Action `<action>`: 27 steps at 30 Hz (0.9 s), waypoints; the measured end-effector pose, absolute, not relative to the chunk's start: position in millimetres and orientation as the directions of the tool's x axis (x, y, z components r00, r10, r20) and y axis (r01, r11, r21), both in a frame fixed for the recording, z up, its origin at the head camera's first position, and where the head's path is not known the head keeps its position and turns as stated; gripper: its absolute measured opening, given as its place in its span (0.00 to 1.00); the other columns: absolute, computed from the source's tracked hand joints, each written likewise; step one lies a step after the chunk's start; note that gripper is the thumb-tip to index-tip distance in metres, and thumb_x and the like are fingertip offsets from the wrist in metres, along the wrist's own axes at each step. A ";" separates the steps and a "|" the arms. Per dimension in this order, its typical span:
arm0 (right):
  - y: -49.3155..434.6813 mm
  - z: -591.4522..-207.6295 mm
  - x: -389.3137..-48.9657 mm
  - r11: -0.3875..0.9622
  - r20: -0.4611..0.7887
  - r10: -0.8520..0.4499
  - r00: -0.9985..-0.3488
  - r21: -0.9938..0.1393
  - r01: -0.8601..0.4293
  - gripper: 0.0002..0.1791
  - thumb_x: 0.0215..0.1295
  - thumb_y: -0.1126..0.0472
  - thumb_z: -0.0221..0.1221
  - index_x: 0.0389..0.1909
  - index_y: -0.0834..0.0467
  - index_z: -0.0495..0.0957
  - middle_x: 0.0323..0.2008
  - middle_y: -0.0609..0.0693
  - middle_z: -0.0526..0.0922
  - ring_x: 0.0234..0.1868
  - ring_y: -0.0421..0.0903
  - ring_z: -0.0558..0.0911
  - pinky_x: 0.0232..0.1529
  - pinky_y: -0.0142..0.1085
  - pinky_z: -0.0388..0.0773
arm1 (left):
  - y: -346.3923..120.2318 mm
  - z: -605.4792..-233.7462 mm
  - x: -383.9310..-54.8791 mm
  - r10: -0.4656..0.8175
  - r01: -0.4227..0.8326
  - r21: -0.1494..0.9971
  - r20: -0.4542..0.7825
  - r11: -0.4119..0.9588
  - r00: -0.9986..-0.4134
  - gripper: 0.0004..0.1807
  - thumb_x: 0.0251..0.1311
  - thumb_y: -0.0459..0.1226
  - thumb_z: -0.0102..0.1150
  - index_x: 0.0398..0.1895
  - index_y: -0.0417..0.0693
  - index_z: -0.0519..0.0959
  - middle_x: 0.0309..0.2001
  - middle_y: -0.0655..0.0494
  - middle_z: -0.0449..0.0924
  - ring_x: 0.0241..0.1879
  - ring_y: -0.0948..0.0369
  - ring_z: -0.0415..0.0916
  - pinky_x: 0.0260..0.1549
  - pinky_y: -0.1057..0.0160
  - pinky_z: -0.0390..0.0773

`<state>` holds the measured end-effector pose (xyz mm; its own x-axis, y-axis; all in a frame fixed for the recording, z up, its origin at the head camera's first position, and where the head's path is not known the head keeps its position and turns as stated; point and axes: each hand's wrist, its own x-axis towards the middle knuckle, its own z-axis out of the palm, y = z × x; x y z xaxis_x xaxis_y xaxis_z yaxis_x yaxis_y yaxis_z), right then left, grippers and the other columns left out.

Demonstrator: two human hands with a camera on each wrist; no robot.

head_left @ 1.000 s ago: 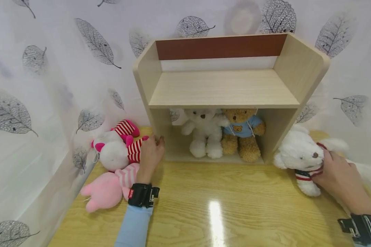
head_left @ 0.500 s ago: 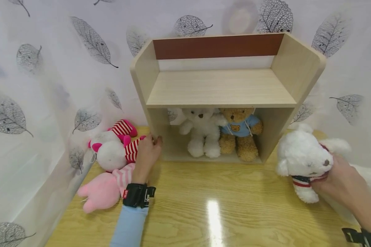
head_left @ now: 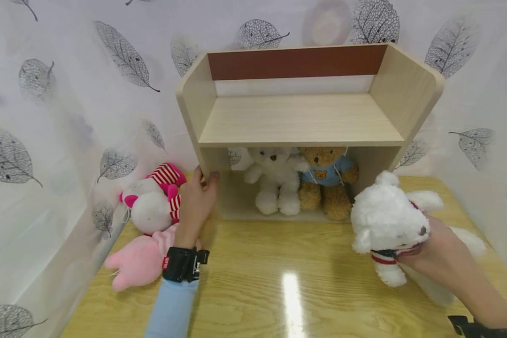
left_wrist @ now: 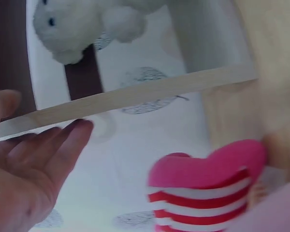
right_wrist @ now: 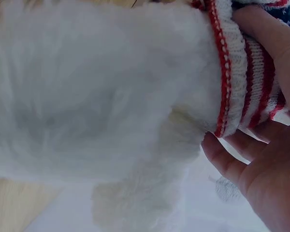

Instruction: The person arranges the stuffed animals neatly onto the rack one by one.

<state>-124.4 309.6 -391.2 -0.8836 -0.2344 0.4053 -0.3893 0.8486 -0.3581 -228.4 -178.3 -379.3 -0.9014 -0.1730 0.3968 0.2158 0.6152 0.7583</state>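
Observation:
My right hand (head_left: 443,267) grips a white plush bear (head_left: 384,220) round its red, white and navy knitted sweater (right_wrist: 258,72). The bear tilts over the table in front of the shelf's right side, its head toward the shelf. In the right wrist view its white fur fills much of the frame. My left hand (head_left: 196,204) holds the front edge of the left side panel (left_wrist: 135,96) of a small wooden shelf (head_left: 304,119), thumb inside and fingers outside. On the lower level sit another white plush bear (head_left: 277,180) and a brown teddy bear (head_left: 331,197) in a blue hoodie.
Left of the shelf lie plush toys: two with red-striped clothes, including a white-headed one (head_left: 149,211), and a pink one (head_left: 137,263). The table (head_left: 253,281) is yellow wood. A leaf-patterned sheet (head_left: 67,117) covers the wall behind and at the sides.
My right hand has brought the white plush bear leftward and nearer, in front of the shelf's right side. The left hand has slid slightly up the panel's edge.

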 end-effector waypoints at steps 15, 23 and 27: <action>236.0 -401.7 -140.9 0.751 0.507 -0.379 -0.775 -0.321 -0.577 0.43 0.29 0.57 0.83 0.54 0.55 0.78 0.43 0.46 0.83 0.43 0.44 0.81 0.42 0.41 0.77 | -177.9 -362.9 -230.4 -0.160 0.336 0.691 0.547 0.641 -0.822 0.19 0.77 0.44 0.50 0.59 0.43 0.80 0.57 0.38 0.83 0.53 0.45 0.85 0.48 0.45 0.85; 187.8 -399.1 -155.8 0.750 0.327 -0.254 -0.910 -0.528 -0.399 0.48 0.39 0.55 0.79 0.64 0.58 0.69 0.54 0.59 0.78 0.48 0.55 0.81 0.42 0.51 0.80 | -176.9 -358.9 -229.0 -0.158 0.306 0.707 0.509 0.637 -0.846 0.20 0.77 0.44 0.51 0.62 0.43 0.79 0.58 0.38 0.83 0.54 0.46 0.85 0.49 0.45 0.84; 161.0 -396.3 -164.3 0.701 0.240 -0.223 -0.945 -0.634 -0.327 0.49 0.44 0.53 0.77 0.68 0.58 0.65 0.55 0.60 0.79 0.50 0.57 0.84 0.45 0.52 0.82 | -176.0 -358.2 -229.4 -0.157 0.303 0.704 0.507 0.643 -0.847 0.20 0.76 0.43 0.52 0.62 0.43 0.79 0.57 0.37 0.83 0.54 0.45 0.85 0.48 0.45 0.84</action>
<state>-164.3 161.0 -396.3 -0.9447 -0.2230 0.2404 -0.3268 0.7006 -0.6343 -229.4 -176.0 -358.2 -0.8473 -0.1570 0.5074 0.3025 0.6425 0.7040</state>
